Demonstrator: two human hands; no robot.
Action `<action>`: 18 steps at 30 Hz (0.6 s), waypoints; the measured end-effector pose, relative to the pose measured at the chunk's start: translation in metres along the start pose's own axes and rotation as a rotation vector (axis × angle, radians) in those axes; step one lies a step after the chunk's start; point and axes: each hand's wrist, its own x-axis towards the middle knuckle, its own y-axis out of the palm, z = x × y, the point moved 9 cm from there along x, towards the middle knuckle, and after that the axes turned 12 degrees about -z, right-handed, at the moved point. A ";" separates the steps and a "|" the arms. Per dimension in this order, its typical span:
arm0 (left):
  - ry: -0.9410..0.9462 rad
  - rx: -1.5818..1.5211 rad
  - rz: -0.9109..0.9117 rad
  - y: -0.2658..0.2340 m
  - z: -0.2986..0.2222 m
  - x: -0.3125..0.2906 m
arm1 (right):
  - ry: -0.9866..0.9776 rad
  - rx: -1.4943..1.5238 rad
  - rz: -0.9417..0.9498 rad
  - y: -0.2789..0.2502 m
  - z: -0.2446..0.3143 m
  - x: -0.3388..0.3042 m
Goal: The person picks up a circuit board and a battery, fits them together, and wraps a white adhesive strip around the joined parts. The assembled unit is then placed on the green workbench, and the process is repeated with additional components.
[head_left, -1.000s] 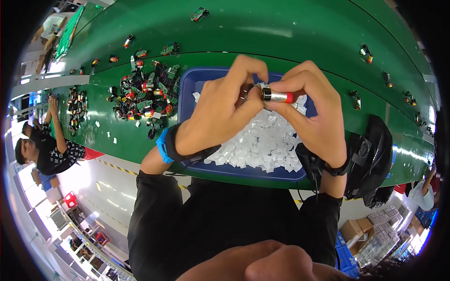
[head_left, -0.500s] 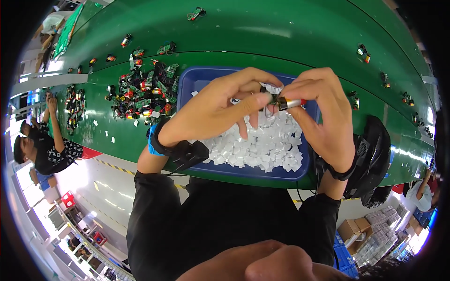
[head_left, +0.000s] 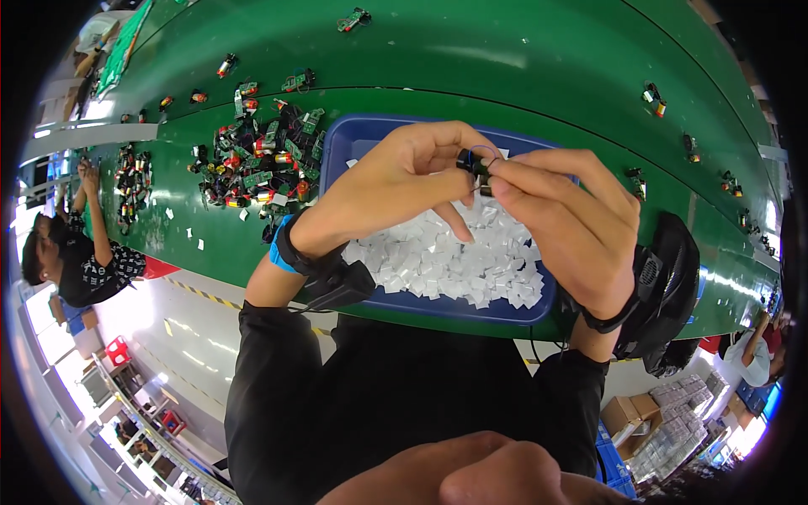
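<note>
A small motor assembly (head_left: 473, 162) with dark parts and a thin wire loop sits between my hands, above the blue tray (head_left: 335, 168). My left hand (head_left: 412, 172) grips its dark end between thumb and fingers. From the other side my right hand (head_left: 576, 215) pinches it near the wire, and those fingertips cover most of the motor. Below my hands, many small white paper-like pieces (head_left: 471, 273) fill the tray.
A heap of motor assemblies with green circuit boards (head_left: 261, 156) lies left of the tray. Others are scattered over the green table (head_left: 471, 38). A black plastic bag (head_left: 669, 282) sits at the right. Another person (head_left: 80, 252) works at the far left.
The motor assembly has turned in my hands; its silver and red body, visible before, is now mostly hidden. My right fingers have closed in toward my left hand.
</note>
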 end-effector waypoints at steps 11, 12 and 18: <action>0.215 0.080 -0.096 -0.001 -0.011 -0.003 | -0.019 -0.013 -0.115 -0.001 -0.013 0.003; 0.210 0.051 -0.071 0.001 -0.012 -0.003 | -0.029 0.009 -0.119 -0.003 -0.012 0.004; 0.325 -0.046 -0.135 -0.010 -0.022 -0.001 | 0.350 0.118 -0.230 -0.017 -0.027 0.004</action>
